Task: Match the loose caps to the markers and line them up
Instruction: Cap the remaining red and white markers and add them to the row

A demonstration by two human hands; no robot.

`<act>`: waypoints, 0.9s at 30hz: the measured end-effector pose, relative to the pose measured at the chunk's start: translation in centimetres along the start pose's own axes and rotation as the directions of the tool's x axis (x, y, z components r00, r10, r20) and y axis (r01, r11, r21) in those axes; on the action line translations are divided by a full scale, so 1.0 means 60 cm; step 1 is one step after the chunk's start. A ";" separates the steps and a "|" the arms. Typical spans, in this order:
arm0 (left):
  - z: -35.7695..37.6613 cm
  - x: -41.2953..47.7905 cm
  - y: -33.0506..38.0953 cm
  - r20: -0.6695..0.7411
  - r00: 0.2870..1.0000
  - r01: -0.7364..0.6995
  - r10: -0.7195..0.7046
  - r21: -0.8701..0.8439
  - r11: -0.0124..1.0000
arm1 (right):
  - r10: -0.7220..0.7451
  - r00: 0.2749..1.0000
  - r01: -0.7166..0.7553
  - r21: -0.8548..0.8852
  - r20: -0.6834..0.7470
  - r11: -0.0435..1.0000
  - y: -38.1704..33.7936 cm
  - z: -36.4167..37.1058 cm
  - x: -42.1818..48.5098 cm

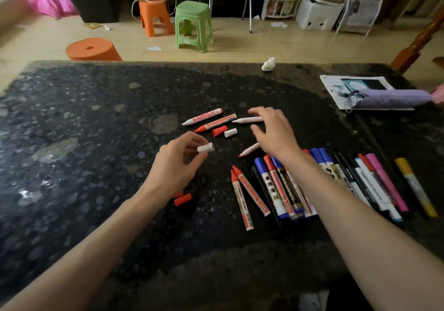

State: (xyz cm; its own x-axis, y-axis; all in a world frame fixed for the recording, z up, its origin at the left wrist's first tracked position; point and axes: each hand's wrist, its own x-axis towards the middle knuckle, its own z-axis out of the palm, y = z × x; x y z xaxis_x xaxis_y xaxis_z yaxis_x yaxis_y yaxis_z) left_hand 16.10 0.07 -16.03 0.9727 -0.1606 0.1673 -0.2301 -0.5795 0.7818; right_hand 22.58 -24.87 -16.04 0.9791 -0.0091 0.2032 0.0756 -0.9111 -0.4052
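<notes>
Where the left hand grips: a white cap is pinched between thumb and fingertips, clamped by its near end and held clear of the table, just left of the frame's centre.
Right hand: held just right of centre with the fingers spread apart and curved. Nothing is seen clamped in it, and contact with what lies below cannot be told through the blur.
White marker: laid uncapped, tip to the left, beside the right fingertips.
Red-tipped marker: laid uncapped and partly hidden under the right palm.
Red-banded markers: 2 are laid uncapped side by side above centre, tips toward the lower left.
Loose caps: a red cap and a second white cap are set just beside each other, below those 2 markers.
Wrist caps: 2 red ones are seen by the left wrist, 1 partly hidden.
Capped row: red, blue, black and pink markers are laid side by side at lower right, crossed by the right forearm. A yellow marker is set slightly apart at the right end.
Table: a dark speckled top is seen under everything.
Tissue: left crumpled near the far edge.
Booklet: placed at upper right, with a purple fabric roll on it.
Stools: a green stool is flanked by 2 orange ones on the floor beyond.
</notes>
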 end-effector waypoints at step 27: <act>-0.064 -0.100 0.037 0.174 0.958 0.273 -0.229 -0.302 0.913 | -0.131 0.990 0.116 0.232 0.048 0.966 -0.079 -0.073 -0.216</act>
State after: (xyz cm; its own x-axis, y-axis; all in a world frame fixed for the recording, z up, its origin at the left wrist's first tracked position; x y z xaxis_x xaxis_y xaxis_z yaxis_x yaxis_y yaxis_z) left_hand 9.88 2.77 -12.99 0.9793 -0.1602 -0.1233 0.0643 -0.3314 0.9413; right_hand 8.72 -22.22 -12.83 0.9688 0.1300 0.2109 0.2304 -0.7856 -0.5742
